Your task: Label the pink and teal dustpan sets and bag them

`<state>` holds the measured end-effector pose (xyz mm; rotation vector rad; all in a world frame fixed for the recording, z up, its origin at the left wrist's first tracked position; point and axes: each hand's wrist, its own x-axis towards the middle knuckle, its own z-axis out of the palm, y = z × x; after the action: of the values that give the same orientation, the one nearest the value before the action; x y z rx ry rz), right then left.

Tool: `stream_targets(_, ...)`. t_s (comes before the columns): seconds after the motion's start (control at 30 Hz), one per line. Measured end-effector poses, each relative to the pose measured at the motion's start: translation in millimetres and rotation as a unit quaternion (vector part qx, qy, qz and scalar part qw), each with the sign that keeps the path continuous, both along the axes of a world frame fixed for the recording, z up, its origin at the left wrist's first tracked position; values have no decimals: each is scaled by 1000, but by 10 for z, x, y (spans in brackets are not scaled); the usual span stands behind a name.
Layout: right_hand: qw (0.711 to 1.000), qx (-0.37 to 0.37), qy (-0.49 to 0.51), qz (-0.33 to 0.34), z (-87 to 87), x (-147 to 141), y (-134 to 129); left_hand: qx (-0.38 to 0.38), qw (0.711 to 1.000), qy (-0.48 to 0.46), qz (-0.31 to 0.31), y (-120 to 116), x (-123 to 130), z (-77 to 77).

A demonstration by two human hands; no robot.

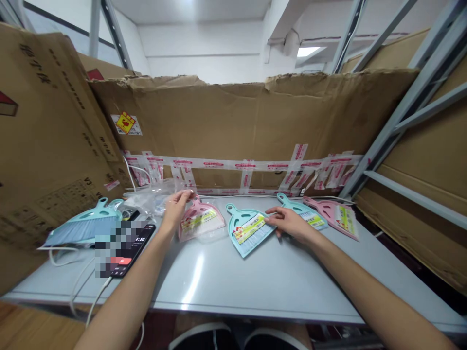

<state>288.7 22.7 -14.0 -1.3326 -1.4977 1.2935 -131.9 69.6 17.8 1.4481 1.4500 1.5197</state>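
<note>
A pink dustpan set [201, 221] in clear wrap lies left of centre, and my left hand [178, 206] has its fingers pressed together at its handle. Right of it rests a teal dustpan set [250, 231] with a yellow-green label. My right hand [286, 221] touches that set's right edge, fingers apart. Partly behind my right hand is a second teal set [304, 214], and a pink set [337, 217] lies at the far right. Another teal dustpan with a blue-grey brush [85, 226] sits at the far left.
The grey table [219, 282] holds a phone [133, 250] with white cables at the left, and crumpled clear plastic [155, 197] behind it. Cardboard [233, 121] walls the back, with a large carton [47, 121] at left and metal shelf bars at right.
</note>
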Motion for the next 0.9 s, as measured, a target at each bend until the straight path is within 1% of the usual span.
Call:
stream_targets(0.1,1000,2,8,7,-15,10,9,0,996,63,-70,-162,205,63)
stream_targets(0.2,999,7,37,18,-2,11,7,33,976,157,-147,-338,344,148)
stream_targets(0.27,999,15,46,19,18,2,1,21,962,187,-200,-447,403,193)
stream_targets(0.33,998,27,49,10,37,-12,-5,-2,955,193,-227,-531,443,215)
stream_targets(0.43,997,27,73,-14,41,-31,-7,-32,949,194,-246,-588,479,213)
stream_targets(0.53,993,4,110,-33,16,-36,2,-71,949,161,-261,-574,491,197)
stream_targets(0.6,992,9,119,-47,-1,-27,17,-88,945,112,-294,-553,497,188)
stream_targets(0.7,990,35,115,-70,-12,14,55,-118,923,30,-365,-531,516,181)
stream_targets(0.77,988,47,118,-84,-17,61,92,-149,918,1,-367,-521,529,180)
stream_targets(0.83,986,48,127,-100,-29,118,136,-165,930,-11,-328,-504,533,180)
stream_targets(0.9,983,42,141,-114,-49,172,179,-153,947,-36,-282,-475,522,177)
